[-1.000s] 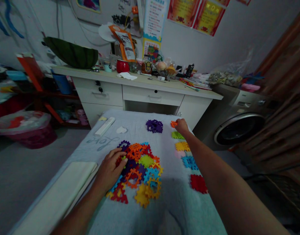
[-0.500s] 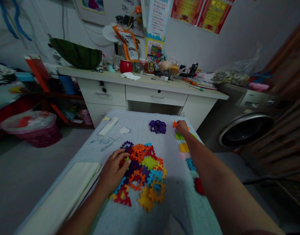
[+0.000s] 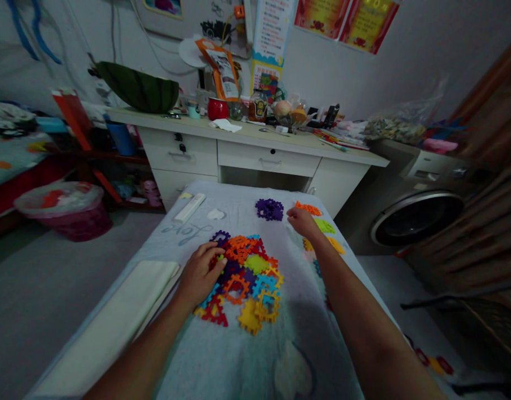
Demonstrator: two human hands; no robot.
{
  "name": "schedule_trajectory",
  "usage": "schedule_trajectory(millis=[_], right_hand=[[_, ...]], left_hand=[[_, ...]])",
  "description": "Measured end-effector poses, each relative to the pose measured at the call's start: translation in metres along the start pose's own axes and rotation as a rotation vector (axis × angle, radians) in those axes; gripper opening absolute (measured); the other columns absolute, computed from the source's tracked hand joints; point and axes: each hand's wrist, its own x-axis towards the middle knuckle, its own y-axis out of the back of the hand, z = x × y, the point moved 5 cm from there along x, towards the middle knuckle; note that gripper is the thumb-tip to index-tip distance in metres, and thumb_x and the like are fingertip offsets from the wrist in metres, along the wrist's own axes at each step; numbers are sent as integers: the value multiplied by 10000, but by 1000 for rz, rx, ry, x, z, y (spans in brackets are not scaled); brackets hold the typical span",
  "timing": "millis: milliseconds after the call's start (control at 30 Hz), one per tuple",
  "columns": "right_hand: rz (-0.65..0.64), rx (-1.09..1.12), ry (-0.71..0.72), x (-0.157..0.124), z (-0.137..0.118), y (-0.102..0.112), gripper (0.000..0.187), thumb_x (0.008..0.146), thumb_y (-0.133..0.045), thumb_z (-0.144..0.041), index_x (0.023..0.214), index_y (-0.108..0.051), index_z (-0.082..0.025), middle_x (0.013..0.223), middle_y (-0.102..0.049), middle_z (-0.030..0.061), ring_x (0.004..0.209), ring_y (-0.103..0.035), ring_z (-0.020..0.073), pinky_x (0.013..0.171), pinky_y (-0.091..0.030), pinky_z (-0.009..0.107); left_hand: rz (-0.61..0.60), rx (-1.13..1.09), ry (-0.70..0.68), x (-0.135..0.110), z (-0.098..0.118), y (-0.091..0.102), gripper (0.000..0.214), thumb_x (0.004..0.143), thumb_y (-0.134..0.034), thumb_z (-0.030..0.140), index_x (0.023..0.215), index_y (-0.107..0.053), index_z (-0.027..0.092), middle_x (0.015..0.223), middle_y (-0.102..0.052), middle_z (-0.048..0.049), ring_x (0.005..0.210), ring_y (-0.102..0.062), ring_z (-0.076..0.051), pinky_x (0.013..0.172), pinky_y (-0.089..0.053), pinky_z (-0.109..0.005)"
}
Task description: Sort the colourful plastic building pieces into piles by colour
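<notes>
A heap of colourful foam puzzle pieces (image 3: 249, 278) lies in the middle of a pale blue cloth-covered surface (image 3: 238, 355). My left hand (image 3: 201, 273) rests on the heap's left edge, fingers curled over pieces there. My right hand (image 3: 302, 221) hovers empty, fingers loosely apart, between the purple stack (image 3: 269, 209) and the orange pieces (image 3: 308, 209). Green (image 3: 324, 225) and yellow (image 3: 335, 244) pieces lie to its right. My forearm hides the other sorted pieces along the right edge.
A white remote (image 3: 189, 207) and a small white scrap (image 3: 216, 214) lie at the far left of the cloth. A folded cream cloth (image 3: 117, 322) sits at the left edge. Beyond stand a cluttered white desk (image 3: 255, 150), a washing machine (image 3: 417, 216) and a red bin (image 3: 63, 211).
My right hand has let go of the orange piece at the far right and drawn back toward the heap. The camera view shifted slightly. My left hand stays on the heap.
</notes>
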Motion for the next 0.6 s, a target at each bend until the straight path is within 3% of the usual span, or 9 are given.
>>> schedule_trajectory(millis=[100, 200, 333, 433, 600], right_hand=[[-155, 85, 153, -24, -36, -18, 248, 823, -564, -132, 1032, -694, -159, 942, -718, 50, 852, -643, 156, 780, -463, 247], [-243, 124, 257, -43, -66, -38, 246, 805, -624, -168, 1043, -687, -161, 1014, -701, 67, 857, -634, 159, 783, -466, 261], [-218, 107, 358, -57, -94, -59, 389, 777, -687, -220, 1155, -642, -138, 1164, -651, 122, 1035, -595, 209, 932, -425, 340], [-190, 122, 439, -64, -109, -67, 463, 783, -672, -203, 1239, -594, -193, 1264, -614, 99, 1164, -533, 230, 1018, -349, 398], [-197, 142, 444, -69, -114, -70, 339, 789, -627, -132, 1112, -649, -234, 1151, -661, 48, 1110, -540, 216, 1000, -328, 386]], left_hand=[[0, -4, -7, 0, 0, 0, 312, 881, -503, 446, 1029, -674, 231, 1254, -550, -73, 1135, -559, -251, 1022, -433, -454], [13, -10, -17, -1, 1, 0, 299, 878, -514, 436, 1022, -676, 231, 1243, -556, -72, 1140, -552, -250, 1027, -429, -456], [33, -11, -20, -2, 2, 1, 290, 869, -524, 429, 1020, -675, 234, 1238, -557, -70, 1153, -543, -251, 1035, -425, -454], [47, -7, -21, -3, 2, 1, 285, 859, -537, 432, 1019, -673, 240, 1245, -551, -66, 1176, -531, -258, 1049, -414, -458], [37, -21, -17, -2, 4, 2, 279, 854, -541, 417, 1030, -665, 240, 1218, -551, -64, 1157, -544, -250, 1035, -430, -437]])
